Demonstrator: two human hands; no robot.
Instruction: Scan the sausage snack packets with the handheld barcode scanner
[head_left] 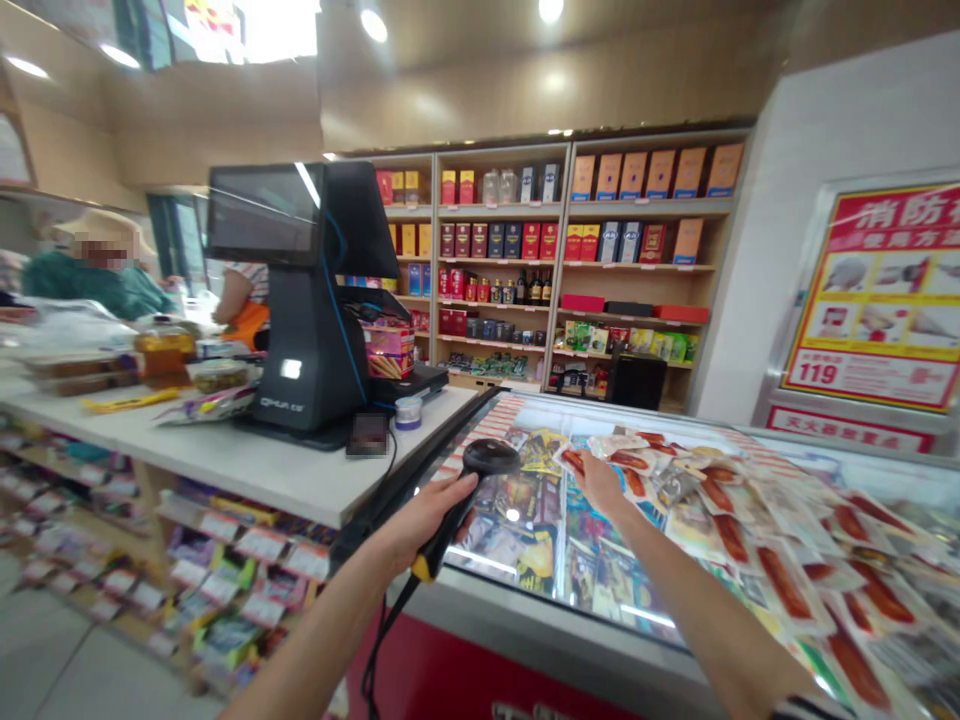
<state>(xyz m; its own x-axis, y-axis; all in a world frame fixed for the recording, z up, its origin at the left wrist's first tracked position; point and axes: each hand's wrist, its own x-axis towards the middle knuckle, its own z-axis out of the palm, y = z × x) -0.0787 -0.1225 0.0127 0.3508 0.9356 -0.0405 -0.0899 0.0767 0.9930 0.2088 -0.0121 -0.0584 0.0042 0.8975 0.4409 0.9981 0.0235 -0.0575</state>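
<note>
My left hand is closed round the handle of a black and yellow barcode scanner, its head above the freezer's glass and its cable hanging down. At the front of the sausage pile, my right hand pinches a clear pack of reddish sausage; its fingertips are partly hidden. More flat, clear sausage packs lie spread over the right part of the glass-topped freezer. Through the glass, colourful bags show beneath both hands.
On the white counter to the left stand a black checkout terminal, a small round tub and groceries. Shelves of boxes and bottles line the back wall. Two people are behind the counter. Snack racks fill its front.
</note>
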